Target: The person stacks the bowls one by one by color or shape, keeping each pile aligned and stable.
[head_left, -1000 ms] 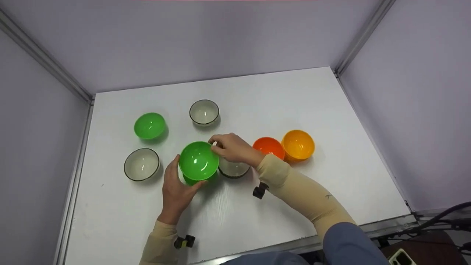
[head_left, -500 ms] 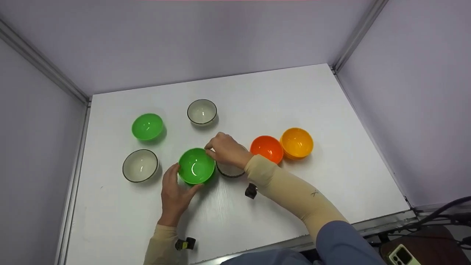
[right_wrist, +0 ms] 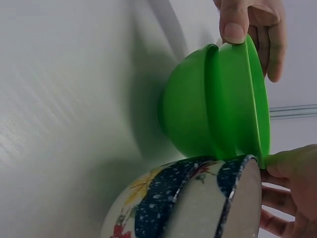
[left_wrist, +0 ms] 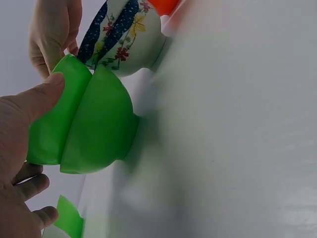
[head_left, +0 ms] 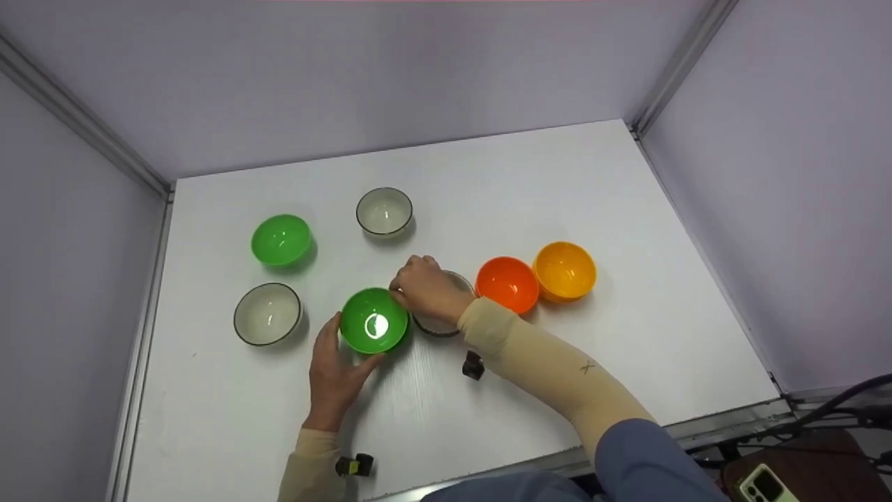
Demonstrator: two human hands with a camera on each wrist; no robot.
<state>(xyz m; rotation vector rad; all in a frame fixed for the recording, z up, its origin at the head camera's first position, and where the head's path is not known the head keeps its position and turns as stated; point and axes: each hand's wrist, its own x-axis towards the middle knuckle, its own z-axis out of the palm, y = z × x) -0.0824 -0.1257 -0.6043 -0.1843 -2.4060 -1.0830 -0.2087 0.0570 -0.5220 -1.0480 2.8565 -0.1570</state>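
Observation:
One green bowl [head_left: 362,314] sits in a second green bowl [left_wrist: 101,124], which stands on the white table. My left hand [head_left: 334,369] holds the upper bowl at its left side, thumb on the near side and fingers beyond. At the right rim, my right hand [head_left: 432,289] pinches that same bowl. Under the right hand, partly hidden, stand stacked flower-patterned bowls [right_wrist: 153,198] with dark blue rims. They lie close against the green bowls.
An orange-red bowl [head_left: 507,284] and a stack of yellow-orange bowls [head_left: 564,270] stand to the right. Further left are another green bowl [head_left: 281,239] and a whitish dark-rimmed bowl [head_left: 268,314]. A similar whitish bowl [head_left: 385,211] stands behind. Walls [head_left: 418,77] enclose the table.
The upper green bowl has come down into the lower one, nearer me in the view. Both hands stay at it; the right hand has shifted slightly left with the rim.

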